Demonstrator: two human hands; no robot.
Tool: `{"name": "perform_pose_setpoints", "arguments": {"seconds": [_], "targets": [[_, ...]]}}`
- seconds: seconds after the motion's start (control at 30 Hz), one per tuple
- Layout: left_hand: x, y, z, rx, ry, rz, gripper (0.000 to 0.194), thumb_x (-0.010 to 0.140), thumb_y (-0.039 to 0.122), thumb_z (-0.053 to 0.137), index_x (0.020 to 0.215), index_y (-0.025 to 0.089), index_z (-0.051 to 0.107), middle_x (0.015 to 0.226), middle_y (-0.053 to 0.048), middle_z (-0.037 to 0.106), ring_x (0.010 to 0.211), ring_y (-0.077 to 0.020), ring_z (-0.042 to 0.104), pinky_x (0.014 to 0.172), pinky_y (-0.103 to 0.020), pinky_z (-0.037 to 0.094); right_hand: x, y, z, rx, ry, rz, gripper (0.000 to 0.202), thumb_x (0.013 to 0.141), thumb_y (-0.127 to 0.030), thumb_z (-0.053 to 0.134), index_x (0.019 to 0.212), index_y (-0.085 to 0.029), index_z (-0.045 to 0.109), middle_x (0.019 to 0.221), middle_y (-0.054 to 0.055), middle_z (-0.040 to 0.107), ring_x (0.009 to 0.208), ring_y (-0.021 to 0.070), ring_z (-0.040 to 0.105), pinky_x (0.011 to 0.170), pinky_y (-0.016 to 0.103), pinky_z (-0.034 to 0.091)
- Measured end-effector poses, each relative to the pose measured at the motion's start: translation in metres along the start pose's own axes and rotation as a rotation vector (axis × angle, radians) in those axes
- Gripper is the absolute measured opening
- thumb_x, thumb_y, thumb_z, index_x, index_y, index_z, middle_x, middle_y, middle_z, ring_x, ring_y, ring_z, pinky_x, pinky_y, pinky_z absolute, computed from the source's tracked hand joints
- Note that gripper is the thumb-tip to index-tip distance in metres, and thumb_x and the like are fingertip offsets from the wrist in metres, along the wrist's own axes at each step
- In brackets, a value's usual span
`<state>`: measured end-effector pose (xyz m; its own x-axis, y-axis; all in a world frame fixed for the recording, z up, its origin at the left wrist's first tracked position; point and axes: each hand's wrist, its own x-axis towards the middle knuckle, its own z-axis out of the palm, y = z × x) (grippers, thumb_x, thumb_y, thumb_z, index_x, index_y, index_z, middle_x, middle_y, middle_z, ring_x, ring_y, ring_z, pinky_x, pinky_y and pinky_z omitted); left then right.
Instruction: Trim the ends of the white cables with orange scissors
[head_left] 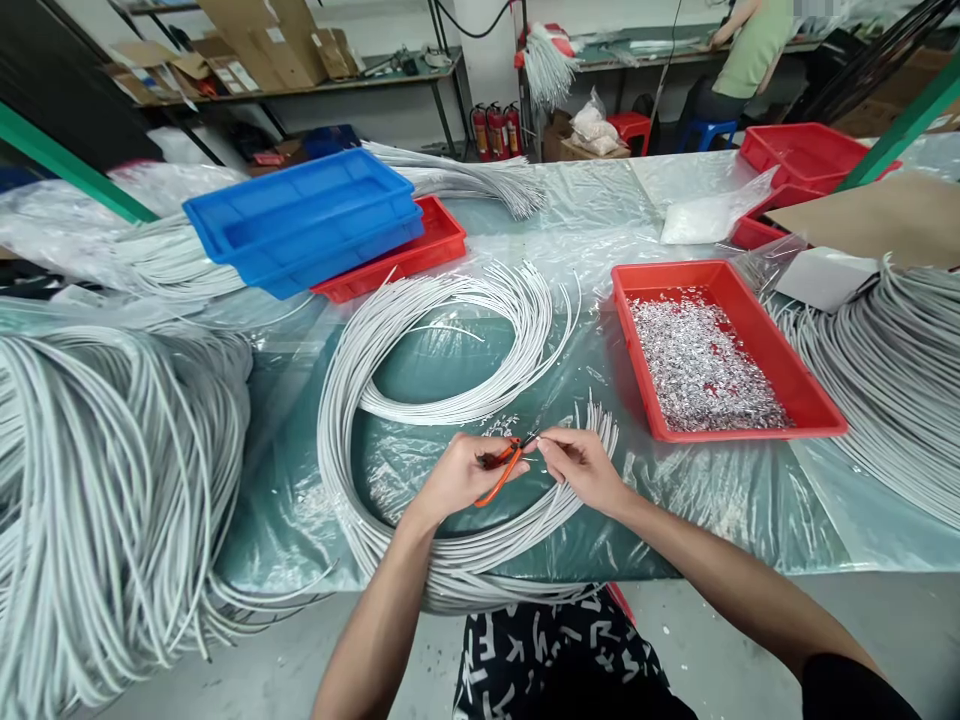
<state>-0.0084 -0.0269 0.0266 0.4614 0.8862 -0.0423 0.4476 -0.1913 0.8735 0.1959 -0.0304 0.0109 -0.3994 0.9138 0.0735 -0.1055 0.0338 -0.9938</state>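
Here, an orange-handled cutter (504, 466) is gripped in the left hand (459, 476), the fingers curled shut around its handles. The cutter's dark tip points toward one o'clock and meets the fingertips of the right hand (581, 466). A thin wire end (541, 437) is pinched between the right thumb and forefinger, and it lies right at the cutter's tip, at about nine o'clock from the right hand's grip. Whether the blades are closed on the wire cannot be told, the spot being too small.

Both hands are held above the near arc of a wire coil (420, 400), a large loop of grey wires spread on the plastic-covered table (720, 500). The loose wire ends of the coil are fanned out at one o'clock from the right hand, just beside it. Small silvery bits are scattered on the plastic at twelve o'clock from the hands.

A red tray (817, 405) filled with silvery metal pieces (701, 365) is seen at two o'clock from the hands, well apart. Blue trays (300, 215) are stacked on another red tray at eleven o'clock, farther back. A heavy wire bundle (112, 480) hangs over the table edge at nine o'clock, and more wires (892, 380) lie at three o'clock. A seated person (750, 50) is seen at a far bench at one o'clock.
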Motion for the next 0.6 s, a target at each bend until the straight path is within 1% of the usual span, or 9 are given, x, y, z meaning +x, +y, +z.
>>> {"name": "perform_pose_setpoints", "arguments": {"seconds": [0.13, 0.27, 0.47, 0.6], "targets": [[-0.0005, 0.0, -0.0007, 0.017, 0.003, 0.01, 0.039, 0.083, 0.034, 0.067, 0.059, 0.015, 0.042, 0.06, 0.005, 0.028, 0.057, -0.0076, 0.024, 0.05, -0.021, 0.02, -0.0001, -0.0006, -0.0013, -0.104, 0.016, -0.046, 0.039, 0.095, -0.046, 0.053, 0.089, -0.013, 0.074, 0.053, -0.003, 0.045, 0.047, 0.0092, 0.038, 0.046, 0.023, 0.026], [-0.0012, 0.0009, -0.0015, 0.028, -0.004, -0.004, 0.043, 0.082, 0.035, 0.067, 0.059, 0.016, 0.036, 0.059, 0.006, 0.027, 0.057, -0.0077, 0.022, 0.05, -0.021, 0.019, -0.0005, -0.0036, -0.0012, -0.163, 0.022, -0.064, 0.042, 0.095, -0.047, 0.051, 0.088, -0.013, 0.075, 0.054, -0.002, 0.046, 0.049, 0.0098, 0.038, 0.046, 0.023, 0.027], [-0.0007, 0.0035, -0.0017, 0.044, -0.02, -0.041, 0.044, 0.082, 0.04, 0.066, 0.06, 0.016, 0.037, 0.06, 0.005, 0.027, 0.058, -0.0081, 0.023, 0.052, -0.021, 0.019, -0.0003, -0.0023, -0.0013, -0.196, 0.017, -0.066, 0.044, 0.095, -0.048, 0.05, 0.088, -0.013, 0.075, 0.055, -0.001, 0.048, 0.05, 0.0101, 0.039, 0.047, 0.023, 0.028], [-0.0001, 0.0038, -0.0005, 0.061, -0.019, -0.033, 0.043, 0.083, 0.041, 0.064, 0.06, 0.016, 0.038, 0.06, 0.005, 0.029, 0.059, -0.0085, 0.025, 0.052, -0.021, 0.02, 0.0008, 0.0006, -0.0025, -0.202, 0.006, -0.057, 0.044, 0.096, -0.049, 0.049, 0.088, -0.014, 0.074, 0.054, -0.001, 0.047, 0.05, 0.0108, 0.038, 0.046, 0.024, 0.028]]}}
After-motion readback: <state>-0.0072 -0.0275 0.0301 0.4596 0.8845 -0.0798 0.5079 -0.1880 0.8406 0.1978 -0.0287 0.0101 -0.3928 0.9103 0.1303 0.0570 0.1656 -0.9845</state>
